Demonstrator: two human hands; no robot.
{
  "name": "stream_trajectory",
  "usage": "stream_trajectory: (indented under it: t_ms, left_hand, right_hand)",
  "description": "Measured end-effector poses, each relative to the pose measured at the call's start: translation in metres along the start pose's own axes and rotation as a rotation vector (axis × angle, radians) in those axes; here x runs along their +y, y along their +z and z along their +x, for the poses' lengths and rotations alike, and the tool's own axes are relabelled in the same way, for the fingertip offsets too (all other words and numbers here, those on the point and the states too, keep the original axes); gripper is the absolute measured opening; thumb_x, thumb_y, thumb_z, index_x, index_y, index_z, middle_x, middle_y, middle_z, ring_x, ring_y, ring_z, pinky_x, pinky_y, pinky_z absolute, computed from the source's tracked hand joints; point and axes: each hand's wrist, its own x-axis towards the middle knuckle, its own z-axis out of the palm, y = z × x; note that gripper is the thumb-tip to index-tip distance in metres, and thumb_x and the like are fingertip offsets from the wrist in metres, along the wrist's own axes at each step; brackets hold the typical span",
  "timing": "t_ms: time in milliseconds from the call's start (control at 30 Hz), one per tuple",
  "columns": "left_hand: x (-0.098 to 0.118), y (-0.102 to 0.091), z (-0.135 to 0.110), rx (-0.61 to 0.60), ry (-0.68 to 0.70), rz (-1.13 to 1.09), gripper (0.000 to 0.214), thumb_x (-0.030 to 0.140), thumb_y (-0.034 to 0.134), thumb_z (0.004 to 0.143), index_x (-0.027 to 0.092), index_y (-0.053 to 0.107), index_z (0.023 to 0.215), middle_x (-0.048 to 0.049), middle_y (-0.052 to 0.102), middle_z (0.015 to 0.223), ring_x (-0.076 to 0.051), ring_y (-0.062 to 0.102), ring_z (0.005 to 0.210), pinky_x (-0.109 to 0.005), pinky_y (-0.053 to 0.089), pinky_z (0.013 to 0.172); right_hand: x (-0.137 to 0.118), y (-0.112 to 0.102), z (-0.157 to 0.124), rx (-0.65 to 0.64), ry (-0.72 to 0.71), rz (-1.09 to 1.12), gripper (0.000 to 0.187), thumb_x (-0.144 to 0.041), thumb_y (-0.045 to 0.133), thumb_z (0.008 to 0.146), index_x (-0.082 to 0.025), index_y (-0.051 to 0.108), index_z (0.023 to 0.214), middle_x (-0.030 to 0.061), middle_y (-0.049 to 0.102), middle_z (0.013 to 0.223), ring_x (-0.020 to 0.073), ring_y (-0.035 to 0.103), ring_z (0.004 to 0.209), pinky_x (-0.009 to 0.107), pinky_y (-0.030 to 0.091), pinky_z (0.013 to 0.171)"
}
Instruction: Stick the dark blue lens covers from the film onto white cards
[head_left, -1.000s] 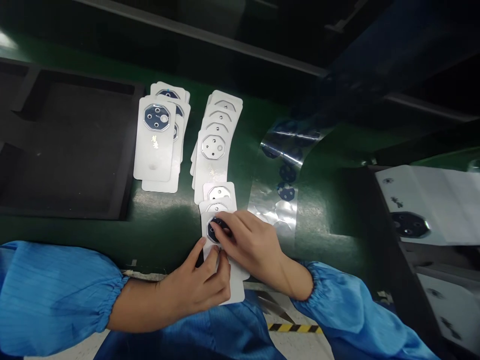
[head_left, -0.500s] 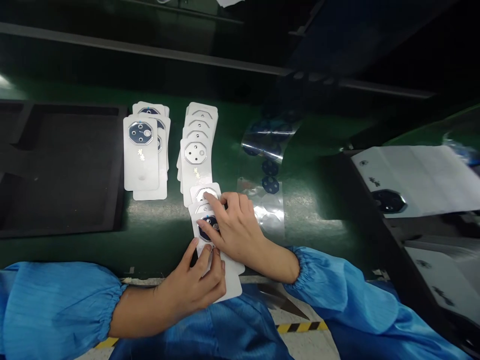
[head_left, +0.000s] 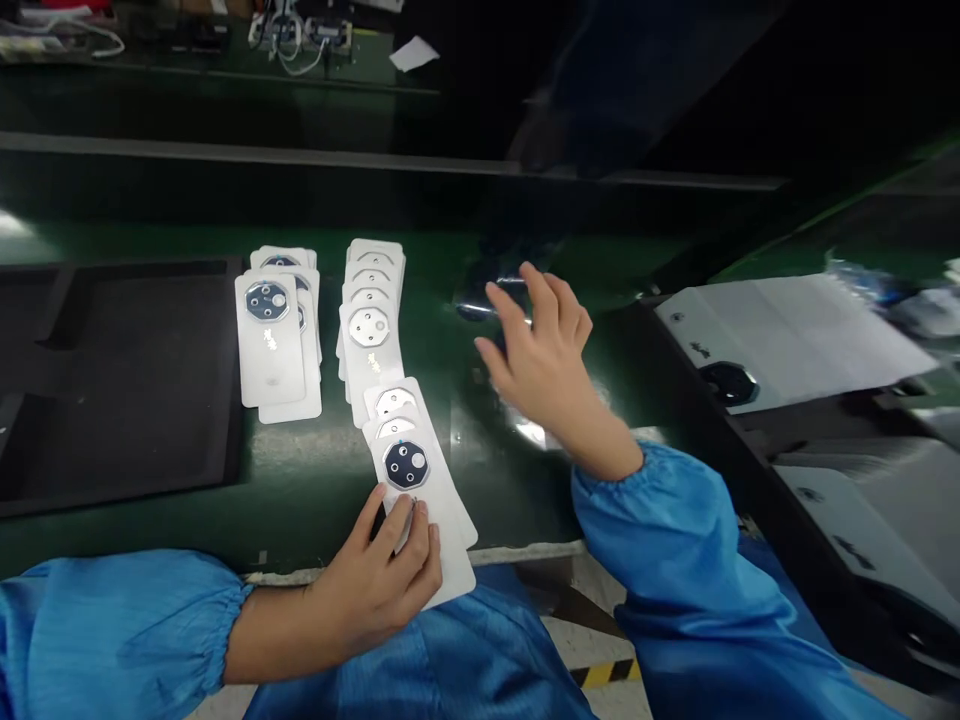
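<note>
My left hand (head_left: 390,570) grips the near end of a white card (head_left: 420,490) at the table's front edge; a dark octagonal sticker (head_left: 406,465) with small round holes sits on that card. More white cards lie fanned beneath and beyond it. My right hand (head_left: 544,365) hovers open, fingers spread, over a shiny clear film strip (head_left: 487,300) to the right of the cards, and holds nothing that I can see.
Two fanned stacks of white cards lie further back: one with dark stickers (head_left: 270,330), one with pale octagons (head_left: 371,320). A black foam tray (head_left: 112,380) is at the left. A white sheet with dark stickers (head_left: 787,340) lies on a dark stand at the right.
My right hand lifted off the dark sticker on the card and moved up and right to the film strip. My left hand stayed on the card. The view tilted upward.
</note>
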Motion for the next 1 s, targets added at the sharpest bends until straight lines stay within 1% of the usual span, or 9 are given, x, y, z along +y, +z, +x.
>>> stream_trajectory:
  t_ms: [100, 200, 333, 433, 533, 633, 800, 900, 1000]
  left_hand:
    - [-0.011, -0.016, 0.014, 0.101, 0.005, -0.065, 0.029, 0.018, 0.054, 0.092, 0.007, 0.066, 0.116, -0.0187, 0.069, 0.117, -0.037, 0.064, 0.110, -0.056, 0.057, 0.094]
    - [-0.044, -0.040, 0.033, 0.222, -0.005, -0.035, 0.031, 0.014, 0.057, 0.091, 0.008, 0.065, 0.120, -0.0179, 0.069, 0.119, -0.035, 0.066, 0.103, -0.050, 0.061, 0.082]
    - [-0.105, -0.067, 0.049, 0.252, -0.145, 0.218, 0.043, 0.001, 0.052, 0.089, 0.010, 0.060, 0.130, -0.0180, 0.068, 0.125, -0.035, 0.065, 0.109, -0.049, 0.061, 0.085]
    - [-0.133, -0.065, 0.046, 0.109, -0.315, 0.379, 0.044, -0.003, 0.041, 0.089, 0.008, 0.061, 0.127, -0.0220, 0.065, 0.128, -0.036, 0.061, 0.123, -0.054, 0.056, 0.098]
    - [-0.134, -0.047, 0.035, -0.089, -0.418, 0.524, 0.044, -0.005, 0.035, 0.086, 0.005, 0.066, 0.115, -0.0265, 0.066, 0.124, -0.041, 0.062, 0.120, -0.063, 0.053, 0.095]
    - [-0.123, -0.027, 0.023, -0.228, -0.477, 0.573, 0.043, -0.005, 0.037, 0.081, 0.007, 0.069, 0.108, -0.0283, 0.067, 0.122, -0.044, 0.066, 0.110, -0.070, 0.053, 0.082]
    - [-0.120, -0.020, 0.015, -0.208, -0.498, 0.604, 0.033, 0.001, 0.044, 0.084, 0.008, 0.071, 0.101, -0.0301, 0.069, 0.113, -0.048, 0.068, 0.103, -0.072, 0.053, 0.072]
    - [-0.113, -0.024, 0.021, -0.173, -0.451, 0.646, 0.033, 0.001, 0.044, 0.086, 0.002, 0.069, 0.108, -0.0337, 0.066, 0.118, -0.048, 0.067, 0.108, -0.071, 0.052, 0.082]
    - [-0.092, -0.022, 0.029, -0.155, -0.299, 0.454, 0.041, 0.005, 0.049, 0.089, 0.002, 0.063, 0.127, -0.0285, 0.061, 0.133, -0.041, 0.063, 0.120, -0.057, 0.052, 0.097]
  right_hand:
    - [0.048, -0.014, 0.014, -0.101, 0.035, 0.252, 0.038, -0.038, 0.046, 0.101, -0.019, 0.067, 0.127, 0.0125, 0.073, 0.113, 0.0335, 0.065, 0.113, 0.050, 0.049, 0.096]
    - [0.077, -0.011, 0.016, -0.066, 0.098, 0.407, 0.033, -0.042, 0.054, 0.097, -0.023, 0.072, 0.116, 0.0079, 0.077, 0.104, 0.0294, 0.070, 0.103, 0.042, 0.055, 0.088]
    - [0.085, 0.011, 0.018, -0.184, -0.070, 0.398, 0.042, -0.043, 0.056, 0.096, -0.024, 0.065, 0.132, 0.0074, 0.051, 0.152, 0.0293, 0.049, 0.139, 0.044, 0.043, 0.112]
    - [0.084, 0.025, 0.020, -0.332, -0.136, 0.323, 0.053, -0.044, 0.049, 0.101, -0.024, 0.047, 0.150, 0.0085, 0.033, 0.163, 0.0292, 0.029, 0.151, 0.051, 0.023, 0.123]
    - [0.085, 0.032, 0.021, -0.328, -0.117, 0.274, 0.057, -0.047, 0.047, 0.102, -0.024, 0.039, 0.154, 0.0111, 0.041, 0.158, 0.0303, 0.035, 0.147, 0.054, 0.023, 0.121]
    - [0.087, 0.033, 0.023, -0.259, -0.067, 0.235, 0.054, -0.051, 0.055, 0.097, -0.023, 0.053, 0.143, 0.0133, 0.054, 0.145, 0.0326, 0.049, 0.132, 0.053, 0.033, 0.112]
    - [0.083, 0.030, 0.027, -0.207, -0.017, 0.277, 0.034, -0.047, 0.064, 0.092, -0.020, 0.065, 0.112, 0.0121, 0.066, 0.117, 0.0288, 0.060, 0.111, 0.044, 0.043, 0.099]
    - [0.074, 0.026, 0.027, -0.196, -0.034, 0.284, 0.023, -0.039, 0.063, 0.092, -0.020, 0.061, 0.106, 0.0102, 0.069, 0.107, 0.0263, 0.064, 0.099, 0.036, 0.046, 0.086]
    - [0.065, 0.017, 0.024, -0.229, -0.012, 0.199, 0.011, -0.032, 0.065, 0.090, -0.022, 0.060, 0.091, 0.0078, 0.071, 0.095, 0.0276, 0.065, 0.092, 0.038, 0.046, 0.083]
